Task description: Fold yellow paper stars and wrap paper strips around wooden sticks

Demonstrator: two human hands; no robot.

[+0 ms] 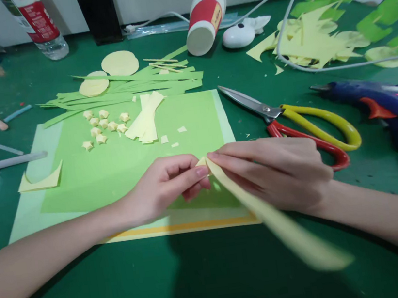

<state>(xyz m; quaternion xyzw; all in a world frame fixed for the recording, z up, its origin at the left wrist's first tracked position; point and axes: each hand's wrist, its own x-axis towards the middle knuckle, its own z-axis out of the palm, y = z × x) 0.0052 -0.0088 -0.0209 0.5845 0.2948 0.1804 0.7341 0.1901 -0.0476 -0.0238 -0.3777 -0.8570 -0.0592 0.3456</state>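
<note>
A pale yellow paper strip (265, 208) runs from between my hands down to the right, its loose end blurred. My left hand (173, 179) pinches the folded end of the strip between thumb and fingers. Close beside it, my right hand (271, 169) grips the strip near the fold with its fingertips. Both hands hover over a light green paper sheet (121, 174). Several small folded paper stars (104, 125) lie on the sheet, with a bundle of yellow paper strips (148, 119) to their right.
Scissors (271, 112) with yellow and red handles lie right of the sheet, near a blue glue gun (387, 104). Green paper strips (132, 84), a tipped paper cup (206, 21) and a bottle (40, 28) are farther back. Yellow scraps (311, 39) sit under a white cable (283, 52).
</note>
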